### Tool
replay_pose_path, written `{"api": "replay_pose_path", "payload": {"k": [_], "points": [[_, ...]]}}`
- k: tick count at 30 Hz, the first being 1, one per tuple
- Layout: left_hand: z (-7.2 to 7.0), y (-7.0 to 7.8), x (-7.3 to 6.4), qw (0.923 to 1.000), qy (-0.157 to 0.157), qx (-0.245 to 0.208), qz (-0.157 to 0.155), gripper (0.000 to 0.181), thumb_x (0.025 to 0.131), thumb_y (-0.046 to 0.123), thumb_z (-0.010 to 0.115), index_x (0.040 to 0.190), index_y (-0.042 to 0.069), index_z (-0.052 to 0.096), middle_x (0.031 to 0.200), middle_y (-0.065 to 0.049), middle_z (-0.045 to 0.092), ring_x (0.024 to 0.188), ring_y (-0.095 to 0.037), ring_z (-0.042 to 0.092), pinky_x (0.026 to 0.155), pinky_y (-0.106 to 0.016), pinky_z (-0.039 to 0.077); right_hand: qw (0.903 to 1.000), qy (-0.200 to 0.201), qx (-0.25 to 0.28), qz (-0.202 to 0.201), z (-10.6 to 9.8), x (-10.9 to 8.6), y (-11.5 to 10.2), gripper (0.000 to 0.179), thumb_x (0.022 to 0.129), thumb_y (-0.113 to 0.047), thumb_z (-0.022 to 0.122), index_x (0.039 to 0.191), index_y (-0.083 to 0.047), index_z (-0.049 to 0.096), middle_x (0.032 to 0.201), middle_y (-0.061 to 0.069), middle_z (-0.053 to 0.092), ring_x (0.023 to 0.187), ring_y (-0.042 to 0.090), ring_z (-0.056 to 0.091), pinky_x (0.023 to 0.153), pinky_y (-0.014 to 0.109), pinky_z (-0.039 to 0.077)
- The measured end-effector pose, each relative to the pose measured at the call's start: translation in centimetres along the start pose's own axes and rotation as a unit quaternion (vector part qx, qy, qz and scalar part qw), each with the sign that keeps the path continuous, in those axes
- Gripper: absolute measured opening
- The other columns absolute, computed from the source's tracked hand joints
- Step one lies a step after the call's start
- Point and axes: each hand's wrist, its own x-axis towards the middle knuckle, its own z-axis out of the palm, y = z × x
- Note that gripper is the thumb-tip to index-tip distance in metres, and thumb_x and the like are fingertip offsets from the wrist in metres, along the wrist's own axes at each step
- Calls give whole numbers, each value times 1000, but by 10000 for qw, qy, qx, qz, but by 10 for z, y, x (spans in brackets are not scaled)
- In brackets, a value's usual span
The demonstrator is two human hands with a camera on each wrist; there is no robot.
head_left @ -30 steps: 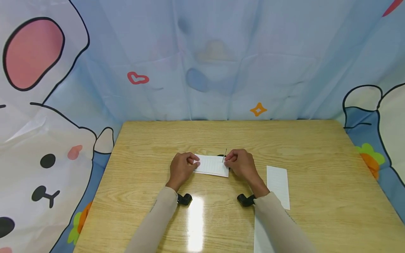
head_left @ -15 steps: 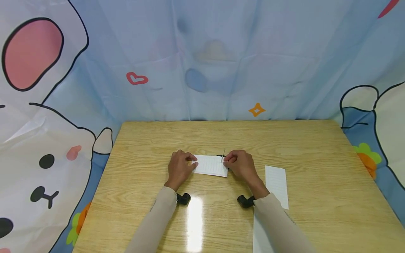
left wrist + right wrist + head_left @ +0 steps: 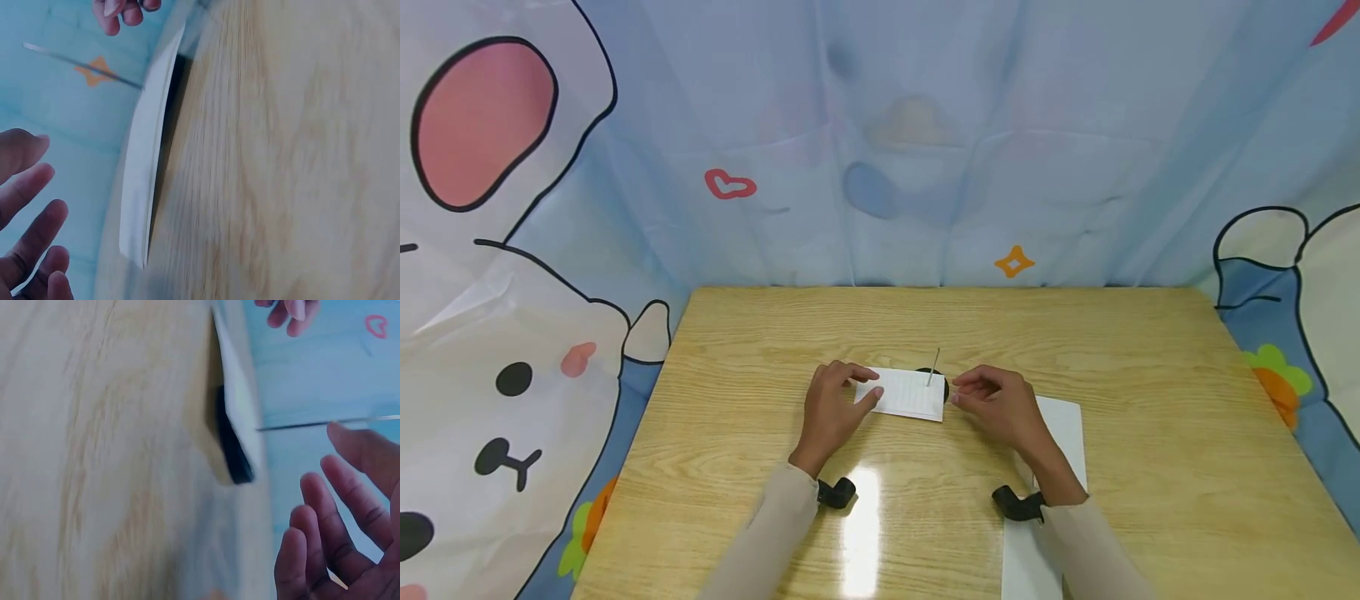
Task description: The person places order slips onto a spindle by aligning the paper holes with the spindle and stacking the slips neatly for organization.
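Note:
A thin upright metal spike (image 3: 933, 367) pokes up through the right part of a small white lined paper (image 3: 895, 393). Under that end of the paper shows its round black base (image 3: 947, 390), so it looks like a bill spike. Seen edge-on in the left wrist view, the paper (image 3: 142, 162) is raised above the tabletop. My left hand (image 3: 837, 406) is spread at the paper's left end; in the left wrist view its fingertips (image 3: 47, 215) stand apart from the sheet. My right hand (image 3: 1002, 408), fingers loosely extended, is just right of the base, holding nothing.
More white paper (image 3: 1063, 429) lies on the wooden table (image 3: 775, 325) beneath my right forearm, with another white sheet (image 3: 1026, 558) nearer the front. Black wrist cameras (image 3: 1018, 505) sit on both wrists. A cartoon-printed curtain (image 3: 910, 208) hangs behind the table.
My right hand has let go near the spike and drawn back to the right. My left fingers have spread from the paper's left end. The paper stays on the spike.

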Motion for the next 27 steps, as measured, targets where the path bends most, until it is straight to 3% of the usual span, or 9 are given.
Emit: {"api": "replay_pose_path", "payload": {"k": [5, 10, 14, 20, 27], "points": [[4, 14, -15, 9984, 18, -555, 139, 20, 90, 24, 86, 109, 18, 81, 107, -1, 76, 100, -28, 62, 85, -46, 54, 9999, -9, 51, -95, -17, -26, -2, 29, 93, -29, 85, 116, -11, 78, 101, 2, 76, 88, 11, 69, 79, 25, 56], [11, 29, -31, 9955, -167, -916, 178, 22, 89, 27, 87, 108, 19, 81, 108, 6, 76, 102, -28, 62, 78, -43, 52, 10000, 26, -73, -45, -27, -55, -3, 30, 93, -29, 85, 116, -12, 78, 99, 0, 76, 86, 6, 68, 77, 22, 55], [19, 42, -45, 9927, -455, -1073, 302, 23, 90, 31, 87, 109, 21, 80, 109, 10, 75, 101, -30, 61, 79, -41, 50, 9997, 78, -234, 2, -32, -78, 0, 28, 90, -25, 88, 113, -13, 79, 98, -1, 76, 87, 8, 67, 76, 23, 55], [36, 58, -69, 9844, -1057, -1393, 185, 23, 90, 30, 88, 111, 29, 79, 111, 14, 75, 101, -26, 59, 81, -36, 50, 9973, 67, -700, 212, -36, -108, 11, 31, 84, -28, 92, 111, -20, 79, 100, -2, 75, 90, 10, 64, 75, 23, 54], [54, 65, -94, 9741, -1656, -1477, 429, 25, 90, 33, 88, 112, 31, 77, 110, 15, 74, 95, -19, 57, 78, -24, 49, 9902, 114, -1284, 540, -34, -130, 26, 41, 74, -29, 98, 110, -28, 79, 103, -5, 71, 87, 8, 57, 70, 22, 50]]}}
